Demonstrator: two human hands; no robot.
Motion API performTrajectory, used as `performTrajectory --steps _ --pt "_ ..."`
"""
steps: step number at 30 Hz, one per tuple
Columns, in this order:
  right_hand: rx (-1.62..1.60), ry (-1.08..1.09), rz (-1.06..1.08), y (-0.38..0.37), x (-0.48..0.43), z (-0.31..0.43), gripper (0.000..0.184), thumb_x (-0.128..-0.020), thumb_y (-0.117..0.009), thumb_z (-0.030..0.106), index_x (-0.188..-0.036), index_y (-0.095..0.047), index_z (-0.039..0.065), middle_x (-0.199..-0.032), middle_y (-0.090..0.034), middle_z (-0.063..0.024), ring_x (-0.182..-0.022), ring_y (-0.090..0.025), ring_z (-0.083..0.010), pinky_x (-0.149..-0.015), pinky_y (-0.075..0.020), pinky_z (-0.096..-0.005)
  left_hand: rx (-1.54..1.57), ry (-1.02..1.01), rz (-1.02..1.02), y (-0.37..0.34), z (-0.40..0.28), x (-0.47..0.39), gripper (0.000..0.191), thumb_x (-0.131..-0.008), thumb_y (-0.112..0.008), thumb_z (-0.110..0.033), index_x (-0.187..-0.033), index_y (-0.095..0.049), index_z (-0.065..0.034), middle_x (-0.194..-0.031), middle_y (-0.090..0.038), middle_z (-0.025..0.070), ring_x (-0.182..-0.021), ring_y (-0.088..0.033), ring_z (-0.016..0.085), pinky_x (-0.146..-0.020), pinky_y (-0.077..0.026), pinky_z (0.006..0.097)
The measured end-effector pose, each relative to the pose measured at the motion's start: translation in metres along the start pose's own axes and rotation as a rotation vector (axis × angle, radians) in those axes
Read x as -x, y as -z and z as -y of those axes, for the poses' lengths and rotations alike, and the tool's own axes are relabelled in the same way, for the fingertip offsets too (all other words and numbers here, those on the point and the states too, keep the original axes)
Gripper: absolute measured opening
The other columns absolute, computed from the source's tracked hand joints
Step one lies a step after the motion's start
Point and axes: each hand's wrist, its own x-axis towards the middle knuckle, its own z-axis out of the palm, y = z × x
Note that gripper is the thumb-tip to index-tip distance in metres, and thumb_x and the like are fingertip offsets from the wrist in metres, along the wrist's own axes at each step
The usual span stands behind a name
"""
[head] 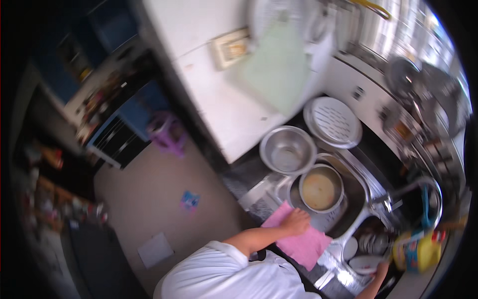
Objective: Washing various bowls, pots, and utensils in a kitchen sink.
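A pink cloth [304,244] lies over the near edge of the steel sink [356,220], with my left hand [297,221] closed on its upper part. Just beyond, a round metal pot [319,188] of cloudy yellowish liquid stands in the larger basin. My right hand [381,270] is at the lower right, at the rim of a whitish bowl [364,264] in the smaller basin; blur hides whether its fingers grip the rim. Beside that bowl are a small white round dish [350,248] and a glassy or metal vessel [373,241].
An empty steel bowl [287,150] and a white slotted drainer [333,122] stand behind the sink. The curved faucet [435,190] rises at the right, near a yellow bottle [416,252]. Pans hang at the upper right. A purple stool [167,132] stands on the floor.
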Motion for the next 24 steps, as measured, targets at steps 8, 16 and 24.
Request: performTrajectory --steps 8,16,24 --pt "-0.209 0.256 -0.233 0.011 -0.020 0.108 0.052 -0.076 -0.058 0.030 -0.120 -0.049 0.004 -0.117 -0.050 -0.0201 -0.105 -0.048 -0.0340 -0.085 -0.0397 -0.0405 -0.051 0.077 -0.049 -0.007 0.002 0.007 0.016 -0.073 -0.052 -0.023 -0.073 -0.056 -0.0070 -0.080 -0.055 0.0076 -0.083 -0.051 0.023 -0.078 -0.035 0.0373" --pt "-0.646 -0.322 0.309 -0.011 0.019 0.099 0.032 -0.081 -0.040 0.006 -0.113 -0.034 0.007 -0.095 -0.054 -0.0221 -0.063 -0.060 -0.0389 -0.036 -0.0501 -0.0492 -0.021 0.052 -0.036 0.007 0.005 0.001 0.016 -0.074 -0.052 -0.022 -0.076 -0.056 -0.0068 -0.078 -0.054 0.0094 -0.081 -0.051 0.025 -0.076 -0.036 0.0382" --pt "-0.364 -0.397 0.025 0.034 0.076 0.171 0.036 -0.072 -0.040 0.003 -0.108 -0.041 -0.004 -0.088 -0.058 -0.0277 -0.057 -0.062 -0.0391 -0.033 -0.0495 -0.0394 -0.033 0.057 -0.002 0.012 0.006 -0.004 0.014 -0.072 -0.051 -0.019 -0.073 -0.056 -0.0067 -0.079 -0.057 0.0101 -0.083 -0.053 0.025 -0.077 -0.038 0.0383"
